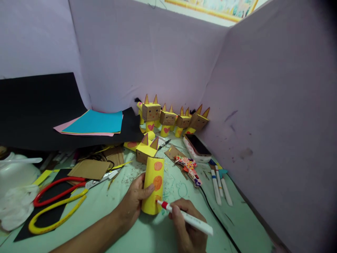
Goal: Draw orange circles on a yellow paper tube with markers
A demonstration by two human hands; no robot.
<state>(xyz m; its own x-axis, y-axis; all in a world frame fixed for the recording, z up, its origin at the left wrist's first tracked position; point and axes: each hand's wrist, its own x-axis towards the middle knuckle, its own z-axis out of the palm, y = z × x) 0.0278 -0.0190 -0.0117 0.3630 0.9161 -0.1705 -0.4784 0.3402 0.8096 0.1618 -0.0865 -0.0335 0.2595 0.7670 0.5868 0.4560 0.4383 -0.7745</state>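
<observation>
The left hand [135, 196] is bare, and its thumb has a round tip. The left arm [101, 226] is bare too, all the way down the part that shows. It gets thinner near the wrist. The right hand [188, 225] is bare as well. The nails are too small to see well.

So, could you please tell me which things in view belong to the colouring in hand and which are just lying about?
In use:
yellow tube with orange spots, in the left hand
slim white marker with red collar, in the right hand

Seemingly just lying about:
large scissors with red and yellow handles
flat blue paper sheet
dark rectangular phone
</observation>
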